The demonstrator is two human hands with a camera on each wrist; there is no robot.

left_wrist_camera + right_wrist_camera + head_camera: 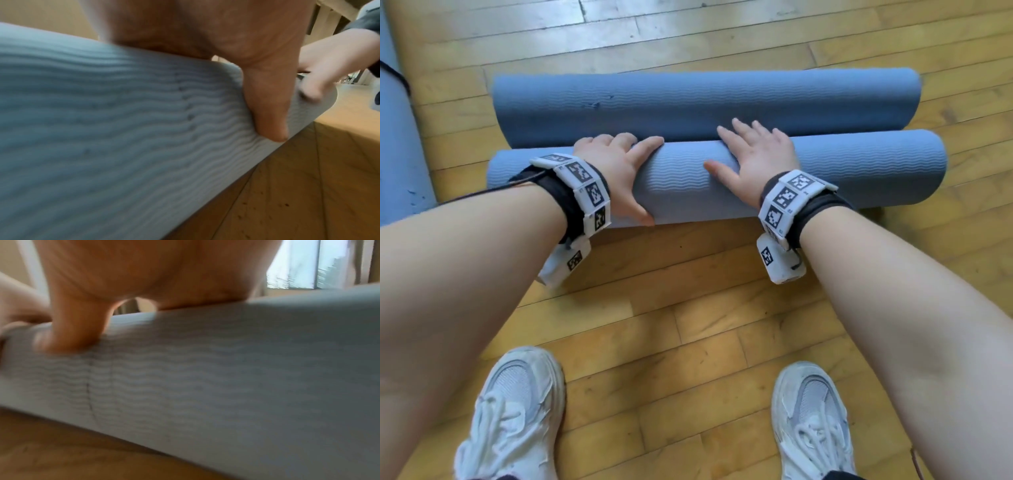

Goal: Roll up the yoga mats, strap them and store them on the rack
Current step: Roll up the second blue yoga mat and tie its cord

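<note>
A blue yoga mat lies on the wooden floor, its near part wound into a thick roll (688,185). Beyond the roll, the rest of the mat (705,99) stretches away with its far edge curved up. My left hand (616,168) grips the roll left of centre, fingers curled over its far side and thumb down the near side. My right hand (756,154) presses on top of the roll with straight, spread fingers. The left wrist view shows the ribbed roll (102,129) under my left thumb (267,113). In the blurred right wrist view the roll (226,369) lies under my right thumb (72,331).
Another blue mat (397,144) lies along the left edge, with a black strap (397,75) across it. My white shoes (513,411) (811,421) stand on the floor (688,308) just behind the roll. A window (308,264) shows in the right wrist view.
</note>
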